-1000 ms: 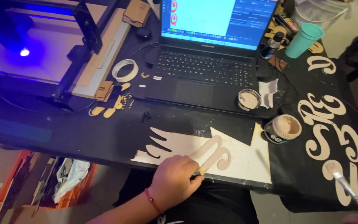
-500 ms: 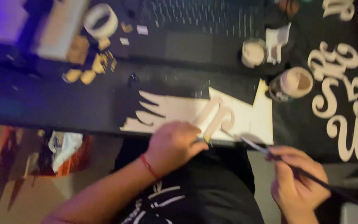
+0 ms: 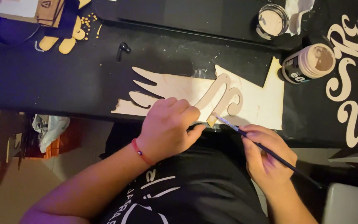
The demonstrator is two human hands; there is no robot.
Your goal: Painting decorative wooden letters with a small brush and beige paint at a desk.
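The curled wooden letter [image 3: 224,97] lies on a pale scrap sheet [image 3: 253,99] at the near edge of the black desk [image 3: 54,79], its lower end pinned under the left hand [image 3: 168,126], whose grip is closed down on the piece. A second ago only that hand was at the letter; since then the right hand [image 3: 268,159] has come in with a thin paintbrush [image 3: 266,149], pinched like a pen, its tip touching the letter's lower end. Judging by this, painting has begun. An open paint pot [image 3: 309,62] stands just beyond the sheet, and other cut letters [image 3: 353,83] lie to the right.
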